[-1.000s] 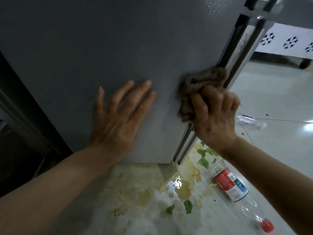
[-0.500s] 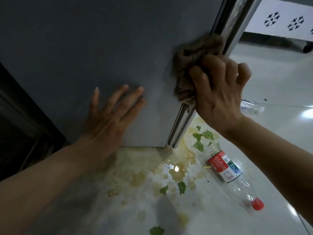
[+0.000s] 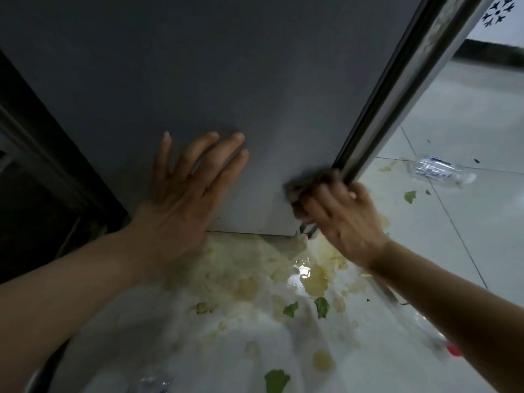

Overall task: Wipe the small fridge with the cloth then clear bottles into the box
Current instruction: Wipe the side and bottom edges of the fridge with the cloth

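The small grey fridge fills the upper view, its side panel facing me. My left hand lies flat on that panel, fingers spread. My right hand grips a brown cloth bunched against the fridge's lower front corner, beside the metal door edge. A clear bottle lies on the floor at the right. A second bottle with a red cap lies mostly hidden under my right forearm.
White floor tiles carry a yellowish spill and scattered green leaf bits just below the fridge. A dark cabinet stands at the left. A wall with snowflake marks shows at the top right.
My right hand slid the cloth down the fridge's front corner from high up to near the bottom. My left hand stayed pressed flat on the panel.
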